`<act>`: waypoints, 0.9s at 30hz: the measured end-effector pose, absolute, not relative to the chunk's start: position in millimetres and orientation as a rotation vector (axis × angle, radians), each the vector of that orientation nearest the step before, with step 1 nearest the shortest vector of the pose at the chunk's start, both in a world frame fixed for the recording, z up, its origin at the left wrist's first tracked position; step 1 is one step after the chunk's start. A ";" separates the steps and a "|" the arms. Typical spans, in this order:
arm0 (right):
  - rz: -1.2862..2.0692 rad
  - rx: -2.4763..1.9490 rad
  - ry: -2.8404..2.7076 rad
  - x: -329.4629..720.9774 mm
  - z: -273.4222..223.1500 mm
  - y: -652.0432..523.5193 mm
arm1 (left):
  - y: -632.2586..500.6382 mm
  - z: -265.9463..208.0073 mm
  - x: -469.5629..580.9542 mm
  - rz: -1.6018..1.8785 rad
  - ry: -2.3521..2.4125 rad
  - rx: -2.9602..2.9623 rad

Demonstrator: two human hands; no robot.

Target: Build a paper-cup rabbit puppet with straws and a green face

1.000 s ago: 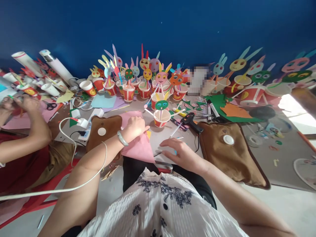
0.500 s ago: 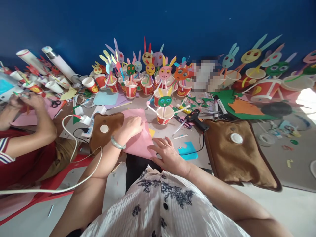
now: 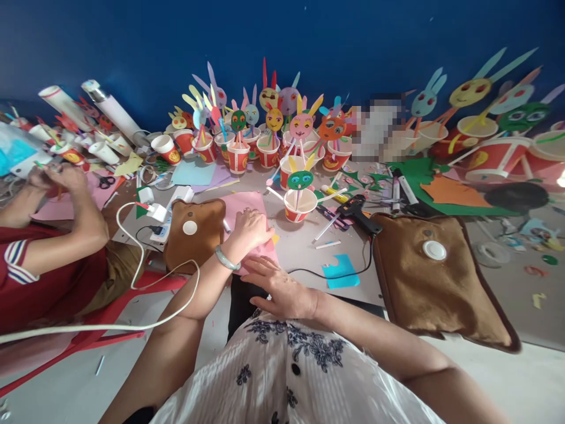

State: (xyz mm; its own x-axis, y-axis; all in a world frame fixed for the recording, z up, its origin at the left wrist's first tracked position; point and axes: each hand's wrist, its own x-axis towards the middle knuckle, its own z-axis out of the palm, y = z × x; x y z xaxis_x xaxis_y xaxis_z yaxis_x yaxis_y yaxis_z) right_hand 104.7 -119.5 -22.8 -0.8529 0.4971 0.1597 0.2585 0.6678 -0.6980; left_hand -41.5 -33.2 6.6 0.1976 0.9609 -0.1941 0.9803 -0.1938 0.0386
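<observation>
A sheet of pink paper (image 3: 236, 203) lies on the table in front of me, partly covered by both hands. My left hand (image 3: 251, 229), with a bangle at the wrist, rests on the sheet with its fingers curled down against it. Just left of those fingers shows the end of a thin white stick-like thing (image 3: 226, 225). At the sheet's near edge, my right hand (image 3: 285, 288) lies palm down with its fingers stretched out, close to my body. Beyond the hands stands a paper cup (image 3: 299, 211) bearing a green rabbit-eared face (image 3: 300, 179).
A hot glue gun (image 3: 355, 213) and a blue paper scrap (image 3: 341, 272) lie to the right. Brown cushioned pads (image 3: 424, 288) flank the work area. A white cable (image 3: 132, 327) crosses the left side, near another person's hands (image 3: 59, 179). Several decorated cups line the back.
My right hand has slid left and toward my body along the paper's near edge. My left hand has shifted slightly right, and the white stick-like end now shows beside it.
</observation>
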 end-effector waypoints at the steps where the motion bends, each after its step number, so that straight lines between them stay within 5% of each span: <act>1: 0.985 -0.579 -2.566 104.3 -22.5 -120.3 | -35.1 6.3 -39.2 -0.200 1.888 2.307; 6: 0.957 -0.618 -2.457 110.4 -18.5 -122.0 | -41.6 8.2 -40.0 -0.088 1.867 2.263; 16: 0.507 -1.078 -2.287 133.0 -16.1 -98.6 | -77.7 5.9 -90.7 0.847 1.792 1.927; 27: 0.388 -1.244 -2.599 112.4 -22.3 -74.0 | -101.2 -7.5 -109.1 0.948 1.859 1.989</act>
State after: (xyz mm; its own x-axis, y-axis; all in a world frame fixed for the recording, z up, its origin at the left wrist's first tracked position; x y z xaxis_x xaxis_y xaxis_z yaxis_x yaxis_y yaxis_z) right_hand 112.4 -74.0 -22.3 -0.6116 0.7855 0.0948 0.7237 0.6038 -0.3342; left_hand -109.1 -101.2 -7.5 -0.0304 0.9593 0.2809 0.7909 -0.1487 0.5936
